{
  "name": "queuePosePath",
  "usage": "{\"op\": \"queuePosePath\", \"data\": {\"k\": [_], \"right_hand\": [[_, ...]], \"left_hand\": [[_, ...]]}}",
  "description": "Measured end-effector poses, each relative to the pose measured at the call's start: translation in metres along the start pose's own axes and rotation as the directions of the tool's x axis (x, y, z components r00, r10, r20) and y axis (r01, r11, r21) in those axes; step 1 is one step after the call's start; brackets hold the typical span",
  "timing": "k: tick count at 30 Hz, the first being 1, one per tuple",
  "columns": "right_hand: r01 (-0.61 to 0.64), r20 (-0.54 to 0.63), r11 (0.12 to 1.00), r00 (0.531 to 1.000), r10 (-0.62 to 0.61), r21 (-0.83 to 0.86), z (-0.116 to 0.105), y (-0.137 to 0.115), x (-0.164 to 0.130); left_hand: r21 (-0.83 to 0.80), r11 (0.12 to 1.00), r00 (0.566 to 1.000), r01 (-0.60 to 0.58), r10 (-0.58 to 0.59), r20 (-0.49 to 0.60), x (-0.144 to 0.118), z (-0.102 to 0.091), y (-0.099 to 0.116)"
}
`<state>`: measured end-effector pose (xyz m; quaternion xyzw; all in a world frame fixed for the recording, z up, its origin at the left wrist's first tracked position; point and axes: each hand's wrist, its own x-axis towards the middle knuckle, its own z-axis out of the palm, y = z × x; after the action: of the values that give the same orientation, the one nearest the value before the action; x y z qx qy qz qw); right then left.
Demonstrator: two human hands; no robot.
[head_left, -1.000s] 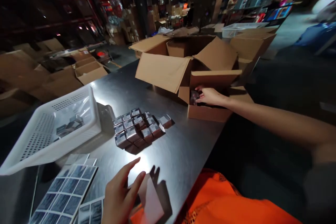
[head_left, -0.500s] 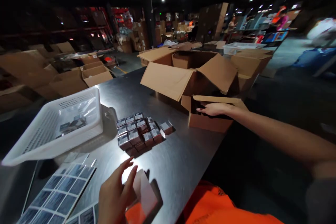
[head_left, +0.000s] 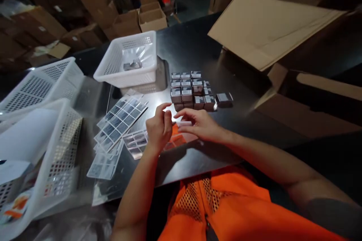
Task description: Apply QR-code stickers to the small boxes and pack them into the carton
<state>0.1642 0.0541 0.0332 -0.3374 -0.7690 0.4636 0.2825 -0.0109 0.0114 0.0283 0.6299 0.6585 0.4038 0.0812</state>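
Note:
My left hand (head_left: 160, 128) and my right hand (head_left: 202, 125) are close together over the front of the metal table. Between them is a thin, glossy, see-through sheet (head_left: 179, 140) that shows orange. My left thumb and fingers are closed at its left edge. The fingers of my right hand curl round a whitish curled edge at its top. Just beyond stand several small dark boxes (head_left: 186, 93) with printed labels, packed in rows. One more small box (head_left: 224, 99) lies apart on their right. Sheets of rectangular labels (head_left: 120, 120) lie fanned out left of my hands.
A white basket (head_left: 154, 64) with a few small items stands behind the label sheets. More white baskets (head_left: 66, 120) fill the left side. To the right are an open carton (head_left: 305, 115) and a bigger box with a raised flap (head_left: 271, 26). Cartons (head_left: 152, 19) are stacked beyond the table.
My right hand has come out of the small open carton and over to my left hand at the sheet. The view has turned downward and to the left.

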Motion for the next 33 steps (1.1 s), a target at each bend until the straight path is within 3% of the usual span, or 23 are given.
{"op": "queuePosePath", "data": {"k": [2,4,8,12,16,18,20,22,23,25,27,30,33], "right_hand": [[-0.065,-0.029,0.998,0.997,0.065,-0.016,-0.006,0.004,0.001],[-0.046,-0.069,0.997,0.997,0.042,-0.06,-0.012,0.006,-0.001],[0.086,-0.099,0.993,0.991,-0.094,-0.084,-0.016,0.008,0.0],[-0.053,0.047,0.995,0.998,0.049,0.087,-0.015,0.006,0.007],[-0.146,0.088,0.988,0.986,0.141,0.05,-0.008,0.004,0.005],[-0.073,0.05,0.996,0.996,0.076,-0.055,-0.002,0.003,-0.001],[0.135,-0.005,0.972,0.99,-0.139,-0.191,-0.001,0.003,-0.008],[0.366,-0.033,0.89,0.921,-0.389,-0.273,-0.006,0.002,-0.012],[0.422,-0.068,0.854,0.885,-0.461,-0.304,-0.012,0.001,-0.012],[0.386,-0.186,0.811,0.844,-0.502,-0.439,-0.027,0.003,-0.004],[0.221,-0.264,0.734,0.835,-0.482,-0.642,-0.042,0.011,0.012],[0.131,-0.186,0.598,0.879,-0.439,-0.791,-0.052,0.029,0.037],[0.143,-0.146,0.595,0.9,-0.41,-0.791,-0.048,0.043,0.043]], "left_hand": [[0.161,0.984,0.997,0.075,-0.079,0.019,0.005,-0.003,-0.003],[0.277,0.953,0.991,0.12,-0.132,0.024,0.008,-0.005,-0.005],[0.29,0.955,0.998,0.066,-0.067,-0.007,0.006,-0.005,-0.009],[0.318,0.948,0.999,-0.034,0.02,0.048,0.004,-0.002,-0.012],[0.426,0.905,0.996,0.022,-0.055,0.066,0.005,0.003,-0.01],[0.477,0.877,0.991,0.055,-0.108,0.084,0.006,0.005,-0.008],[0.519,0.851,0.986,0.076,-0.142,0.088,0.007,0.007,-0.008],[0.55,0.832,0.984,0.073,-0.15,0.097,0.008,0.007,-0.01],[0.561,0.826,0.983,0.061,-0.147,0.109,0.009,0.007,-0.011],[0.567,0.823,0.98,0.021,-0.13,0.152,0.011,0.006,-0.014],[0.543,0.839,0.974,-0.028,-0.1,0.205,0.012,0.006,-0.015],[0.46,0.886,0.965,-0.053,-0.073,0.251,0.013,0.007,-0.016],[0.335,0.942,0.968,0.001,-0.085,0.235,0.013,0.006,-0.015]]}}
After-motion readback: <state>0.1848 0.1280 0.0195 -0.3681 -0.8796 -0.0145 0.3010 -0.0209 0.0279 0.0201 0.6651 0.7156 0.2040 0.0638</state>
